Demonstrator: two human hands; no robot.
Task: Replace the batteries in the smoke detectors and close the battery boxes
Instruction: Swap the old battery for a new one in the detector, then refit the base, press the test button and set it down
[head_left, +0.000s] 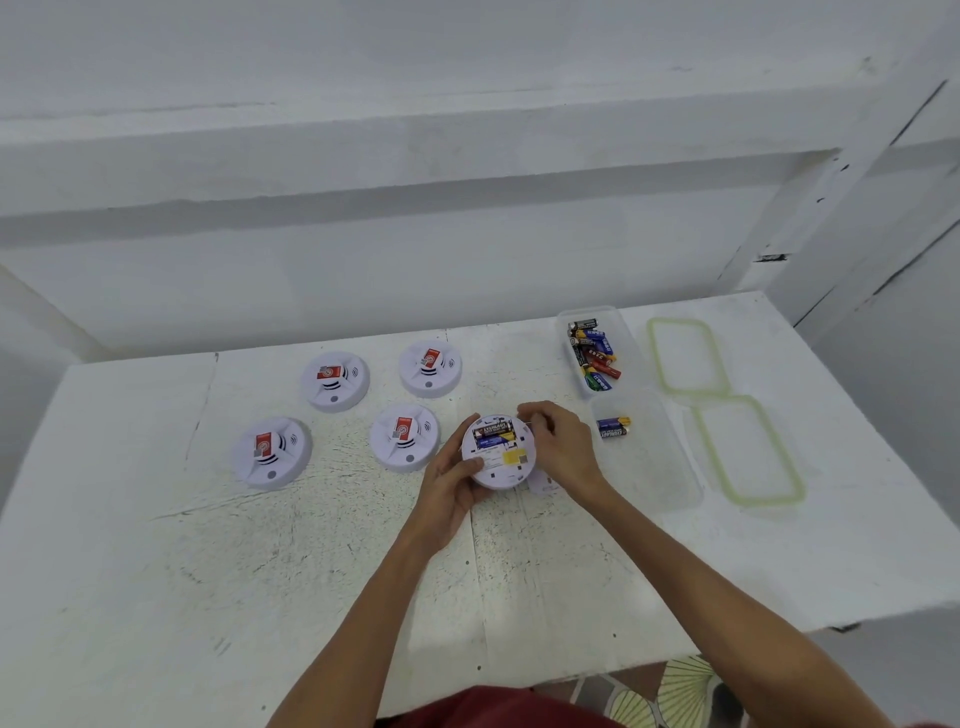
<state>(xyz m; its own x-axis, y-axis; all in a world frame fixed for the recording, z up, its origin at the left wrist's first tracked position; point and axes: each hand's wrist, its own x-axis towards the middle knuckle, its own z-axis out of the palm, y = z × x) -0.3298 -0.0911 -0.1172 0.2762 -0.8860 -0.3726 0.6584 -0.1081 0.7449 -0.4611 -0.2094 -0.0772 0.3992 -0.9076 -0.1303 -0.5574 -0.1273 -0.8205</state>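
A white smoke detector lies back-up in the middle of the table, its battery bay open with a black battery and a blue battery inside. My left hand grips its left rim. My right hand curls over its right edge, fingertips at the bay's right end. A small white cover lies just under my right wrist. Several other smoke detectors sit face-up to the left.
A clear box with several batteries stands at the back right. A second clear box in front of it holds two batteries. Two green-rimmed lids lie to the right. The table's front edge is near my body.
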